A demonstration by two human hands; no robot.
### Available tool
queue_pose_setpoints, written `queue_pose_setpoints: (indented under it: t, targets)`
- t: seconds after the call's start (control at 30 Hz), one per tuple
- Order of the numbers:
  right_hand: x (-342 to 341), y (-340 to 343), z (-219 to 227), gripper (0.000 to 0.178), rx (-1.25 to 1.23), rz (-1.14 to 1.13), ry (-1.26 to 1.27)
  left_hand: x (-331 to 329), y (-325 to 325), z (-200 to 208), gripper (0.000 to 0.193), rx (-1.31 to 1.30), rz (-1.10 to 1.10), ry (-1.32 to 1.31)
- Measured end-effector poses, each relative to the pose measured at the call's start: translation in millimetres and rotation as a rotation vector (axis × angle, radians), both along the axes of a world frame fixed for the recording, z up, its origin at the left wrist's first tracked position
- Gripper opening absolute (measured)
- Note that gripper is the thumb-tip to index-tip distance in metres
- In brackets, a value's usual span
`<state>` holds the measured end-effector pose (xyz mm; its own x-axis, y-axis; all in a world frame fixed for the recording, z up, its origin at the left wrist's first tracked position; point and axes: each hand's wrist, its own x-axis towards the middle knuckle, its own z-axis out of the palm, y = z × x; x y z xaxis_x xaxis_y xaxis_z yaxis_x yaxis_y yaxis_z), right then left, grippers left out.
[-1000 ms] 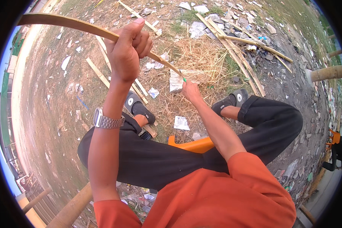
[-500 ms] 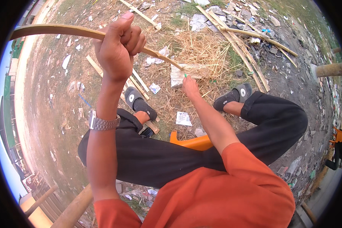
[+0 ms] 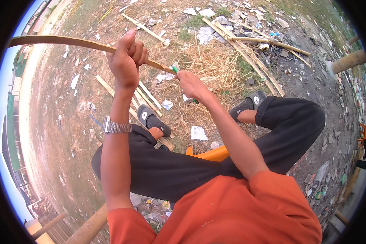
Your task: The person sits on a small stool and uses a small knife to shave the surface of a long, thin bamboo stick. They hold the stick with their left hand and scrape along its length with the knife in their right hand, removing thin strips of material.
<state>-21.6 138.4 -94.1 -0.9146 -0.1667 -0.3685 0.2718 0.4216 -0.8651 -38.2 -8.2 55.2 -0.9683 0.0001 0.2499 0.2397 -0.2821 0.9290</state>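
A long, narrow bamboo strip [image 3: 69, 40] runs from the far left, bowed, through my left hand [image 3: 125, 61]. That hand is a fist wrapped round it, raised above my left foot. My right hand [image 3: 191, 84] is closed near the strip's right end, gripping a slim tool with green parts [image 3: 175, 70]. One green bit shows at the fingertips against the strip, another below the palm. Most of the tool is hidden in the hand, so I cannot make out its kind.
Thin straw-coloured shavings [image 3: 221, 67] lie beyond my right hand. Split bamboo lengths [image 3: 252, 61] rest at the far right, more strips [image 3: 149, 93] by my left sandal [image 3: 144, 114]. Paper scraps litter the ground. An orange seat [image 3: 209, 153] shows under my legs; a thick pole [image 3: 349, 62] stands right.
My right hand has moved left and slightly up along the strip, closer to my left hand. My left hand sits a little lower in the picture, still gripping the strip.
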Motion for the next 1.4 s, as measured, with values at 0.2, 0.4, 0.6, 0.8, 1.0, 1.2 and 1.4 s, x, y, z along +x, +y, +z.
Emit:
queue_pose_setpoints:
  t: [0.2, 0.4, 0.6, 0.8, 1.0, 1.2, 1.4]
  targets:
    - [35, -2, 20, 0.051, -0.057, -0.059, 0.090, 10, -20, 1, 0.043, -0.013, -0.218, -0.005]
    - [49, -13, 26, 0.053, -0.059, -0.224, 0.183, 11, -23, -6, 0.043, -0.019, -0.307, 0.017]
    - [51, -29, 40, 0.054, 0.080, -0.262, 0.173, 7, -38, -8, 0.043, 0.053, -0.193, -0.045]
    - [58, -28, -2, 0.061, 0.181, -0.190, 0.089, 10, -36, -9, 0.044, 0.029, -0.193, -0.012]
    - [56, -23, -22, 0.061, 0.118, -0.189, 0.060, 12, -26, -10, 0.045, 0.023, -0.207, 0.011]
    - [62, -33, -38, 0.061, 0.099, -0.276, 0.096, 13, -15, -9, 0.047, 0.088, -0.196, 0.037]
    - [62, -36, -26, 0.064, 0.046, -0.295, 0.189, 16, -20, -10, 0.046, 0.037, -0.141, 0.009]
